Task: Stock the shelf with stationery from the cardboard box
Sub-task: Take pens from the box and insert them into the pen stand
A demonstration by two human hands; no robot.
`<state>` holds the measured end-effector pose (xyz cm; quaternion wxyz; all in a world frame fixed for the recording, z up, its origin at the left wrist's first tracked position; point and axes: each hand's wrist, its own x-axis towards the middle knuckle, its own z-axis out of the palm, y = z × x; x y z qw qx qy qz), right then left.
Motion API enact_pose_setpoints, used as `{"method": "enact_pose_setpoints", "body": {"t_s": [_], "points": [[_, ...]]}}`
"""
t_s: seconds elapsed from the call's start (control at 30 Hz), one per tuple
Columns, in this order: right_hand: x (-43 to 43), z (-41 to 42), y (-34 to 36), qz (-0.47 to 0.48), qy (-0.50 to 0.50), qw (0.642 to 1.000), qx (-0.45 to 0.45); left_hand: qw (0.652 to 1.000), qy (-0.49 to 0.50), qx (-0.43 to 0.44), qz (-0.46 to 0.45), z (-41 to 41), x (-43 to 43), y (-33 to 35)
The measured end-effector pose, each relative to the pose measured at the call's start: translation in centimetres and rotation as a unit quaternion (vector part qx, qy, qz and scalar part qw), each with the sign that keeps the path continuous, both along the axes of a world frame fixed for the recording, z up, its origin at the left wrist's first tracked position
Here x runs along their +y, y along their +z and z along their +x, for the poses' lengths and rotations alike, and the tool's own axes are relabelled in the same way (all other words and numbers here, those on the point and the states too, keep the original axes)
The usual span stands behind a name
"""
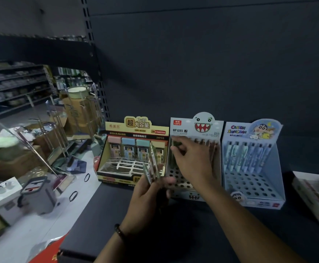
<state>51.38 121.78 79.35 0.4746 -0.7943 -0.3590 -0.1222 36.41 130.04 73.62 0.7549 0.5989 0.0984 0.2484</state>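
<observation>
Lining the dark shelf [101,215], three display boxes [181,128]; cluttered floor [41,230] beside.

A grey bin [38,195] stands on the pale floor [31,230] beside a white box [5,188], with a wire rack [60,122] behind.

Dark shelf [107,215], lower centre, with three open display boxes upright in a row at the back. Left: lead-refill box [136,133], pastel cases in its back row. Middle: monster-face pen box [196,128], brownish pens in top row. Right: Crayon Shin-chan box [253,168], blue pens in top row. Bunch of pens [152,166] fanned in left hand [147,202]. Right hand [191,160] pinches green pen [175,144] at middle box's top left.
</observation>
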Motion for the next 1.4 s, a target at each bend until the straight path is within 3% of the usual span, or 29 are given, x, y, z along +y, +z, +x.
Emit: {"method": "enact_pose_setpoints", "body": {"t_s": [0.23,0.4,0.5,0.6,0.7,1.03,1.13,1.23,1.3,1.4], "points": [[-0.4,0.6,1.4,-0.081,0.012,0.997,0.0,1.0,-0.003,-0.004,0.009,-0.3,-0.1,0.2],[-1.8,0.9,1.7,0.019,0.04,0.998,0.035,0.997,0.04,-0.029,0.053,-0.2,0.0,0.0],[-2.8,1.2,1.9,0.065,0.11,0.988,0.09,0.997,0.036,-0.025,0.06,-0.1,0.2,0.1],[-3.3,0.7,2.2,0.027,0.226,0.958,0.172,0.999,-0.005,-0.024,0.046,-0.3,-0.3,0.2],[-3.4,0.5,2.3,0.015,0.267,0.945,0.189,0.998,-0.033,-0.013,0.049,-0.4,-0.5,0.2],[-4.0,0.9,2.7,0.141,0.188,0.953,0.189,0.997,0.046,-0.01,0.057,0.2,0.2,-0.3],[-4.0,1.8,3.0,0.099,0.104,0.985,0.091,0.999,0.037,-0.025,0.001,0.4,0.4,-0.6],[-3.6,1.7,2.8,0.042,0.023,0.999,-0.024,0.997,0.056,-0.028,0.036,0.3,0.4,-0.4],[-3.1,1.5,2.3,0.034,0.005,0.998,-0.043,0.995,0.063,-0.024,0.071,0.2,0.3,-0.2],[-2.5,1.5,1.5,0.014,-0.01,0.999,-0.052,0.997,0.054,-0.026,0.051,0.1,0.2,0.1]]}}
